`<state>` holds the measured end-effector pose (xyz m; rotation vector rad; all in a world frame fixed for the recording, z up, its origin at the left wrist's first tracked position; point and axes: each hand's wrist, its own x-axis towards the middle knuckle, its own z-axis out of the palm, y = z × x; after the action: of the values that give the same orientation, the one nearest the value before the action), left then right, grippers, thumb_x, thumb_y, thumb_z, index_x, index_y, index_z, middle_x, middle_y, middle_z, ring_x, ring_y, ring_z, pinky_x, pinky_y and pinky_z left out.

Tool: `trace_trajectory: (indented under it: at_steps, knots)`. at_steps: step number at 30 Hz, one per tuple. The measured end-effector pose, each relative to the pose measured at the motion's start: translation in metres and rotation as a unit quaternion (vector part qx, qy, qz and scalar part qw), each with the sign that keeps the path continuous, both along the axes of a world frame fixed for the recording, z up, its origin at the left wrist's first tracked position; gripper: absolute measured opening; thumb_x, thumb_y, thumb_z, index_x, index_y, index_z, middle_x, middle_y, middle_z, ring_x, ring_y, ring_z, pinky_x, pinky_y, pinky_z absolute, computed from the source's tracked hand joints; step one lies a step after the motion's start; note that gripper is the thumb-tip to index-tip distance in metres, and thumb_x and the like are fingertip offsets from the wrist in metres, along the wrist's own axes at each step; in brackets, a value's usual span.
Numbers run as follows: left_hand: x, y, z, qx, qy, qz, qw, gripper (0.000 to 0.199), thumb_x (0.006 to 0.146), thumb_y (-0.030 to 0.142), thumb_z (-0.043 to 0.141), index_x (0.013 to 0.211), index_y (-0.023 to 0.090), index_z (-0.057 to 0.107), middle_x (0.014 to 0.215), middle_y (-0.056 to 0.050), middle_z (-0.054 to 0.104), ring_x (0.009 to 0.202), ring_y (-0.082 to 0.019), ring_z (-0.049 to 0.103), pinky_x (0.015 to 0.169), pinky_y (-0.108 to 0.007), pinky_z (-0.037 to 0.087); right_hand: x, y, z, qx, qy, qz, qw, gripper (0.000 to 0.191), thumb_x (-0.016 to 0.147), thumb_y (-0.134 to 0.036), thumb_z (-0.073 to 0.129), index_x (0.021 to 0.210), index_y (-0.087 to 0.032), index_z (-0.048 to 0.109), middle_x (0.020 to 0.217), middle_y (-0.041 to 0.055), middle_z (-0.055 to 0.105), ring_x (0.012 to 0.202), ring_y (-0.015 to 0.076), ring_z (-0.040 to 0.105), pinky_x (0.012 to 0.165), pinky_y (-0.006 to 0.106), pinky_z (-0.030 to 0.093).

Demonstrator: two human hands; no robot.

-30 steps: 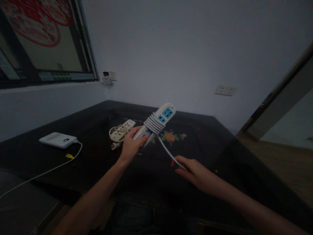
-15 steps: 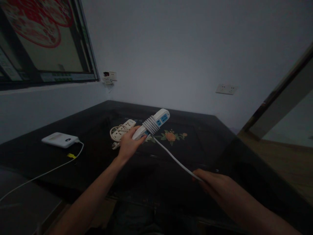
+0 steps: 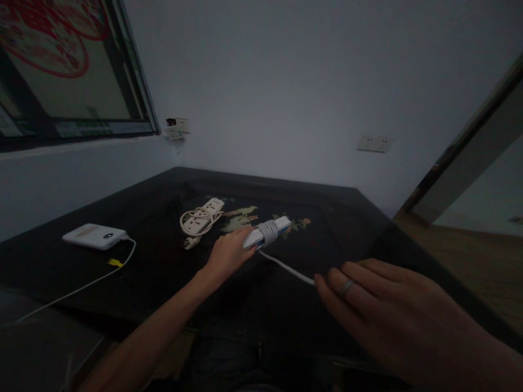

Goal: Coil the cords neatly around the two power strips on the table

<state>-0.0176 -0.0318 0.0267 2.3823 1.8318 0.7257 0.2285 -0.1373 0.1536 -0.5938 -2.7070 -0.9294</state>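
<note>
Over the middle of the dark table, my left hand (image 3: 229,251) grips one end of a white and blue power strip (image 3: 283,224). Several turns of its white cord (image 3: 268,232) are wound round the strip's body. From there the cord runs taut, down and to the right, to my right hand (image 3: 376,296). That hand is closed at the cord, back of the hand toward me, a ring on one finger; its fingertips hide where the cord goes. A second power strip (image 3: 196,222), cream, lies to the left of my left hand with its own cord looped round it.
On the left of the black table (image 3: 163,190) lies a white power bank (image 3: 95,236) with a cable plugged in, beside a yellow tag (image 3: 115,262). Wall sockets (image 3: 373,144) sit above the back edge. A window (image 3: 81,71) is at the upper left.
My left hand has lowered and rolled the power strip, moving slightly right, so its sockets now face away. My right hand has turned over and come nearer, still at the cord.
</note>
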Motion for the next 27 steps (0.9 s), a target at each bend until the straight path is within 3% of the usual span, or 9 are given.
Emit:
trace_trajectory:
  at_steps: [5,8,11,14,18,22,24,27]
  knots:
    - [0.007,-0.012,0.009,-0.035,0.064,-0.027,0.997,0.042,0.083,0.031,0.058,0.125,0.026,0.054,0.117,-0.006,0.066,0.1,-0.025,0.065,0.083,-0.033,0.049,0.002,0.024,0.03,0.066,-0.059,-0.036,0.995,0.026,0.079,-0.005,0.048,0.066,-0.019,0.065,0.057,0.0058,0.063,0.055,0.0184,0.053,0.059,0.034,0.042]
    - [0.013,-0.024,0.017,-0.052,0.098,-0.059,0.992,0.044,0.083,0.03,0.059,0.127,0.028,0.051,0.115,-0.006,0.065,0.096,-0.025,0.065,0.079,-0.032,0.049,0.006,0.041,0.046,0.092,-0.082,-0.046,0.991,0.032,0.084,-0.007,0.044,0.061,-0.021,0.061,0.053,0.003,0.059,0.06,0.0179,0.055,0.078,0.039,0.046]
    - [0.019,-0.036,0.021,-0.056,0.122,-0.102,0.986,0.046,0.082,0.027,0.059,0.127,0.029,0.05,0.113,-0.006,0.066,0.091,-0.025,0.066,0.076,-0.033,0.05,0.009,0.062,0.058,0.073,-0.057,-0.008,0.996,0.043,0.087,-0.006,0.034,0.057,-0.023,0.059,0.053,0.001,0.056,0.069,0.0172,0.058,0.102,0.046,0.034]
    - [0.021,-0.044,0.023,-0.066,0.137,-0.163,0.975,0.048,0.081,0.025,0.061,0.127,0.03,0.05,0.11,-0.005,0.066,0.087,-0.024,0.067,0.073,-0.031,0.05,0.017,0.089,0.063,0.021,-0.043,0.068,0.997,0.044,0.092,-0.009,0.032,0.062,-0.022,0.063,0.062,-0.0001,0.06,0.077,0.0151,0.06,0.108,0.046,0.027]
    - [0.02,-0.052,0.027,-0.067,0.153,-0.272,0.948,0.046,0.081,0.024,0.061,0.126,0.027,0.05,0.107,-0.005,0.066,0.089,-0.022,0.066,0.072,-0.03,0.05,0.028,0.122,0.054,0.014,-0.136,0.116,0.984,0.037,0.096,-0.02,0.036,0.072,-0.02,0.064,0.069,-0.0004,0.063,0.079,0.015,0.059,0.105,0.047,0.032]
    - [0.016,-0.055,0.03,-0.047,0.172,-0.372,0.911,0.05,0.081,0.022,0.063,0.128,0.023,0.049,0.106,-0.006,0.067,0.086,-0.023,0.067,0.07,-0.03,0.05,0.037,0.141,0.029,-0.032,-0.119,0.107,0.987,0.023,0.093,-0.023,0.047,0.078,-0.022,0.064,0.069,-0.0006,0.062,0.077,0.0161,0.058,0.099,0.044,0.038]
    - [0.013,-0.057,0.029,-0.04,0.14,-0.424,0.894,0.051,0.081,0.021,0.063,0.13,0.02,0.047,0.11,-0.008,0.067,0.093,-0.024,0.066,0.075,-0.03,0.05,0.04,0.147,0.014,-0.057,-0.115,0.102,0.986,0.023,0.094,-0.025,0.047,0.08,-0.022,0.064,0.071,0.0009,0.062,0.078,0.0169,0.058,0.097,0.044,0.039]
    - [0.007,-0.061,0.026,-0.047,0.016,-0.48,0.876,0.046,0.083,0.024,0.061,0.127,0.019,0.051,0.112,-0.009,0.068,0.097,-0.022,0.066,0.08,-0.028,0.05,0.045,0.153,-0.012,-0.124,-0.096,0.079,0.984,0.027,0.095,-0.031,0.044,0.081,-0.019,0.063,0.076,0.0042,0.063,0.078,0.0181,0.057,0.09,0.043,0.042]
